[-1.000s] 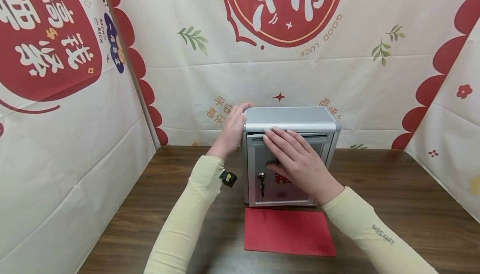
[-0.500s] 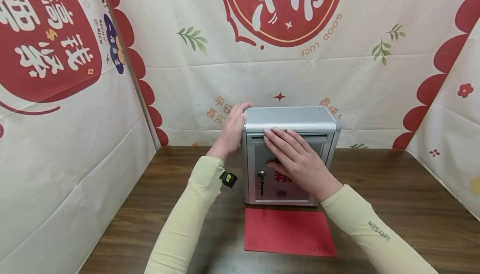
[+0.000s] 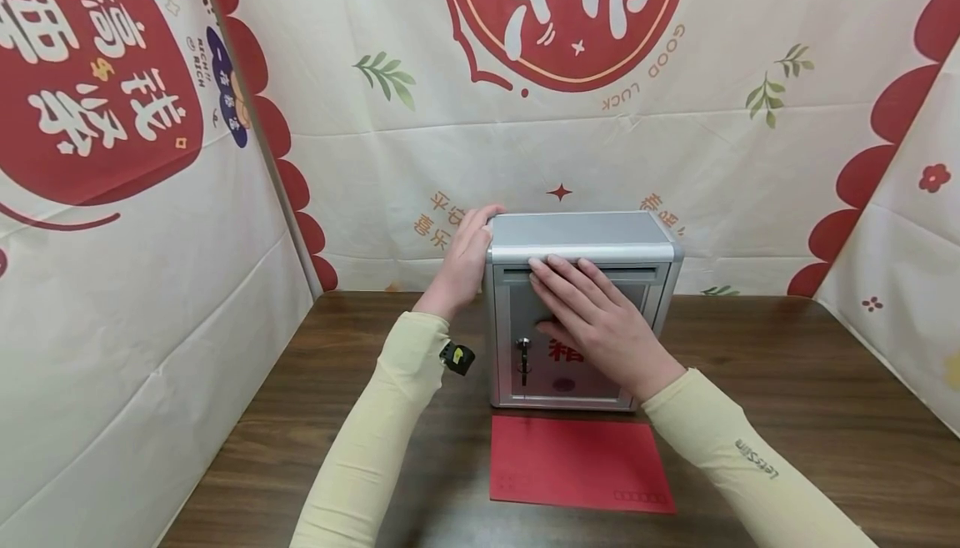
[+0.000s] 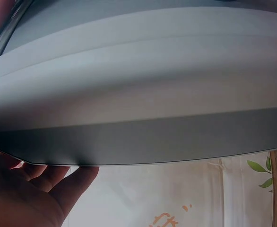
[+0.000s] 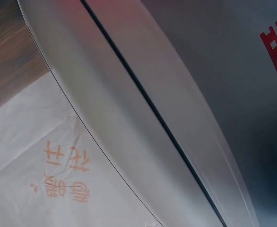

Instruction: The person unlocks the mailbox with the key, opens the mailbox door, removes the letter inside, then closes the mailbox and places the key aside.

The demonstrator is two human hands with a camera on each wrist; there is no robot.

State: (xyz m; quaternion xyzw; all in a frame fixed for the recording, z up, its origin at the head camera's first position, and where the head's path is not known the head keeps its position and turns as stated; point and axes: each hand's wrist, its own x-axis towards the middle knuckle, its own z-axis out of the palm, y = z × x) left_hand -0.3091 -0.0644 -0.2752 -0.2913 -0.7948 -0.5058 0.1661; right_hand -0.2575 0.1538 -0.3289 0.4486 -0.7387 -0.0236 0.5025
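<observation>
A silver metal lockbox (image 3: 581, 231) stands upright on the table in the head view, with a grey front door and red characters. A key (image 3: 523, 364) sits in the lock at the door's left. My left hand (image 3: 463, 264) holds the box's upper left side; in the left wrist view its fingers (image 4: 77, 187) reach round the back edge. My right hand (image 3: 600, 327) lies flat against the door, fingers straight, tips just below the top rim, covering part of the lettering. The right wrist view shows the lockbox's side and door seam (image 5: 148, 101), not the hand.
A red envelope (image 3: 577, 465) lies flat on the wooden table (image 3: 270, 423), just in front of the box. Printed white cloth (image 3: 450, 148) hangs behind and on both sides. A black camera mount (image 3: 457, 358) is on the left wrist.
The door stood slightly ajar a second ago and now sits flush in its frame, pressed by my right hand. My left hand has stayed at the box's side.
</observation>
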